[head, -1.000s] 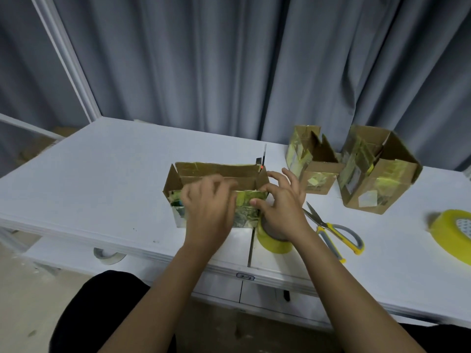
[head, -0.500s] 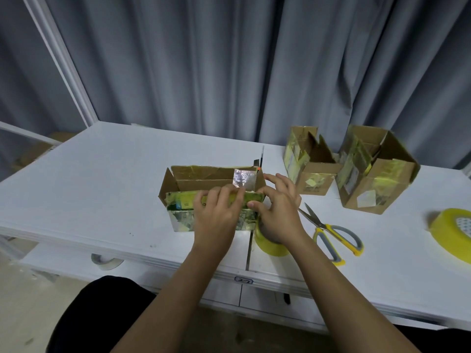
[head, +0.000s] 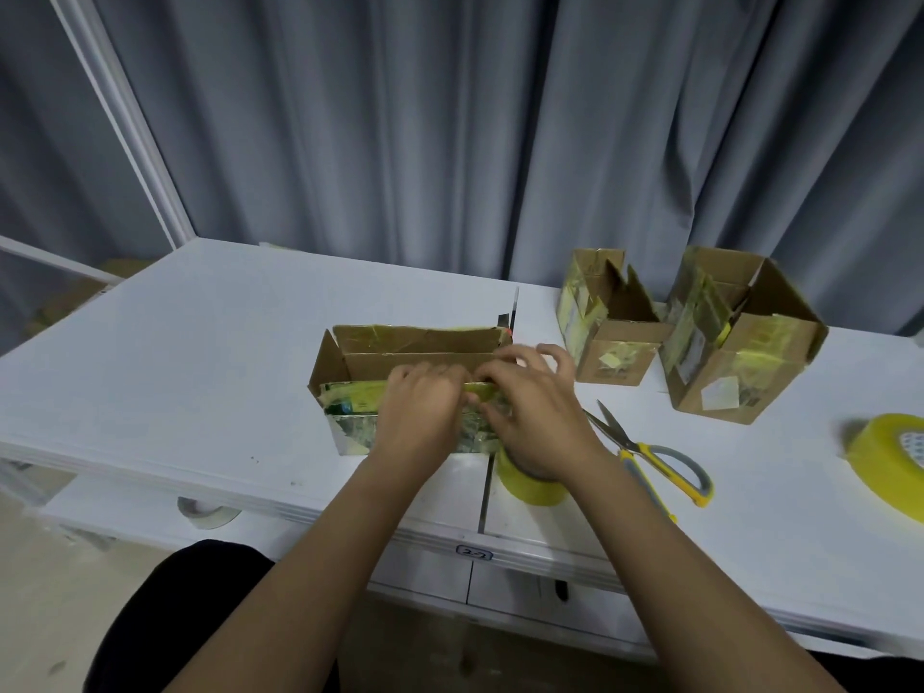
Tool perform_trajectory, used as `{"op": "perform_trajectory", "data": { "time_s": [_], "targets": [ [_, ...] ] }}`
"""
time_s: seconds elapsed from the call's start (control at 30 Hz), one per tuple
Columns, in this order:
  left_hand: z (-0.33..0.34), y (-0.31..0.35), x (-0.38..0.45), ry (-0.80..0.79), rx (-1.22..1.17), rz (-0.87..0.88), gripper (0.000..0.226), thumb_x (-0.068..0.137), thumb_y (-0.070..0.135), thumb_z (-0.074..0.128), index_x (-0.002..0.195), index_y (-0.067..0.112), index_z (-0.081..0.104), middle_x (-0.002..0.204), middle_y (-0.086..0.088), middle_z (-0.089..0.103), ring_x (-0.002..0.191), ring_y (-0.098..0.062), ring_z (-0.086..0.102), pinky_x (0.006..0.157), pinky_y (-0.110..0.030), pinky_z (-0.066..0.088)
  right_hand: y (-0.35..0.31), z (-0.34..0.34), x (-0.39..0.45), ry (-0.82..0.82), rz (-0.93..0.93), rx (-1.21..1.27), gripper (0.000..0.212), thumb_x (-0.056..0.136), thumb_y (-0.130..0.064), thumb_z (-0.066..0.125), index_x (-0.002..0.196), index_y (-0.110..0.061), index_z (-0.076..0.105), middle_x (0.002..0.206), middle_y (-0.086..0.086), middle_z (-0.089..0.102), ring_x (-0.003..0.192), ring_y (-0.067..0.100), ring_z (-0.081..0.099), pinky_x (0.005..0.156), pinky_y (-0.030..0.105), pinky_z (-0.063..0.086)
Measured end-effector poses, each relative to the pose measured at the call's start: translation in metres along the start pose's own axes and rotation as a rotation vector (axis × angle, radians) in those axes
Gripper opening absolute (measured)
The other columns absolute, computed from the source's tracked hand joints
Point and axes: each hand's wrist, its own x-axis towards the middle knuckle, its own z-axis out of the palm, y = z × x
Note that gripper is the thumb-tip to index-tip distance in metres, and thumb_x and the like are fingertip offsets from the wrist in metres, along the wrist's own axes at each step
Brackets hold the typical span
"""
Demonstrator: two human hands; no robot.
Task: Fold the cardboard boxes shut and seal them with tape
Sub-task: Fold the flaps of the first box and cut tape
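Cardboard box (head: 415, 387) lies long axis crosswise, straight ahead; left hand (head: 420, 417) and right hand (head: 535, 417) together pinch its near flap.

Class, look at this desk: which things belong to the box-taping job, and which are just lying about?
Belong to the job: long box under both hands, two open boxes, near tape roll, far tape roll, scissors.

Lying about: pen, white roll on the lower shelf.

long box (head: 400, 357) left on table (head: 200, 342), two boxes (head: 612, 332) far right, scissors (head: 650, 452) between, tape roll (head: 890, 462) rightmost
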Motion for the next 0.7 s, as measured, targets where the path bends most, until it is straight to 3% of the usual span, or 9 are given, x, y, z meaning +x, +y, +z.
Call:
{"op": "perform_trajectory", "data": {
  "time_s": [0.07, 0.17, 0.23, 0.3, 0.37, 0.43, 0.53, 0.6, 0.7],
  "targets": [
    [-0.005, 0.001, 0.003, -0.042, -0.014, 0.002, 0.019, 0.099, 0.030, 0.044, 0.101, 0.019, 0.059, 0.095, 0.000, 0.066, 0.093, -0.021, 0.058, 0.073, -0.029, 0.025, 0.002, -0.007, 0.010, -0.181, 0.058, 0.080, 0.010, 0.086, -0.030, 0.065, 0.094, -0.024, 0.065, 0.086, -0.007, 0.062, 0.095, 0.015, 0.050, 0.092, 0.026, 0.020],
    [-0.014, -0.003, 0.012, -0.178, -0.108, -0.075, 0.016, 0.096, 0.024, 0.050, 0.105, 0.020, 0.063, 0.098, -0.003, 0.068, 0.096, -0.026, 0.061, 0.072, -0.030, 0.033, 0.006, -0.012, 0.025, -0.353, 0.087, 0.066, 0.006, 0.082, -0.028, 0.065, 0.076, -0.026, 0.064, 0.064, -0.009, 0.053, 0.074, 0.016, 0.047, 0.084, 0.029, 0.027],
    [-0.021, -0.005, 0.018, -0.302, -0.195, -0.137, 0.014, 0.091, 0.020, 0.056, 0.101, 0.021, 0.066, 0.095, -0.002, 0.067, 0.092, -0.026, 0.061, 0.069, -0.029, 0.038, 0.007, -0.012, 0.031, -0.431, 0.107, 0.079, 0.020, 0.079, -0.027, 0.066, 0.062, -0.029, 0.055, 0.060, -0.007, 0.051, 0.072, 0.018, 0.046, 0.078, 0.029, 0.026],
    [-0.023, -0.008, 0.023, -0.393, -0.159, -0.129, 0.004, 0.086, 0.019, 0.061, 0.082, 0.020, 0.063, 0.080, 0.003, 0.059, 0.082, -0.024, 0.058, 0.062, -0.028, 0.037, 0.009, -0.011, 0.033, -0.473, 0.127, 0.123, 0.025, 0.078, -0.027, 0.068, 0.058, -0.033, 0.053, 0.062, -0.008, 0.055, 0.073, 0.017, 0.048, 0.077, 0.028, 0.025],
    [-0.022, -0.006, 0.023, -0.401, -0.094, -0.112, 0.023, 0.084, 0.022, 0.064, 0.067, 0.021, 0.050, 0.068, 0.006, 0.047, 0.075, -0.022, 0.053, 0.060, -0.028, 0.034, 0.011, -0.010, 0.033, -0.487, 0.132, 0.153, 0.029, 0.078, -0.028, 0.069, 0.055, -0.032, 0.053, 0.060, -0.008, 0.053, 0.068, 0.013, 0.047, 0.077, 0.029, 0.025],
    [-0.018, -0.007, 0.022, -0.369, -0.073, -0.113, 0.025, 0.085, 0.024, 0.064, 0.067, 0.020, 0.047, 0.068, 0.006, 0.046, 0.073, -0.021, 0.050, 0.062, -0.028, 0.033, 0.011, -0.010, 0.033, -0.486, 0.123, 0.164, 0.028, 0.079, -0.032, 0.069, 0.056, -0.027, 0.054, 0.059, -0.006, 0.051, 0.065, 0.012, 0.046, 0.079, 0.030, 0.023],
    [-0.013, -0.005, 0.021, -0.326, -0.015, -0.104, 0.028, 0.086, 0.030, 0.062, 0.070, 0.020, 0.042, 0.074, 0.003, 0.047, 0.072, -0.021, 0.048, 0.064, -0.029, 0.032, 0.009, -0.008, 0.032, -0.476, 0.133, 0.150, 0.017, 0.081, -0.038, 0.071, 0.075, -0.022, 0.068, 0.073, -0.002, 0.064, 0.075, 0.016, 0.052, 0.082, 0.033, 0.025],
    [-0.012, -0.003, 0.020, -0.296, 0.011, -0.095, 0.024, 0.088, 0.030, 0.059, 0.075, 0.018, 0.043, 0.080, 0.000, 0.053, 0.076, -0.023, 0.052, 0.066, -0.030, 0.032, 0.007, -0.006, 0.032, -0.444, 0.152, 0.113, 0.014, 0.083, -0.034, 0.070, 0.077, -0.021, 0.067, 0.078, -0.002, 0.066, 0.082, 0.018, 0.054, 0.093, 0.037, 0.030],
    [-0.016, -0.003, 0.019, -0.286, -0.006, -0.079, 0.012, 0.089, 0.027, 0.057, 0.083, 0.019, 0.050, 0.094, -0.004, 0.064, 0.089, -0.027, 0.060, 0.069, -0.030, 0.035, -0.001, -0.004, 0.031, -0.423, 0.144, 0.033, 0.014, 0.087, -0.028, 0.063, 0.077, -0.032, 0.054, 0.088, -0.002, 0.066, 0.104, 0.020, 0.054, 0.115, 0.045, 0.013]
  ]
}}
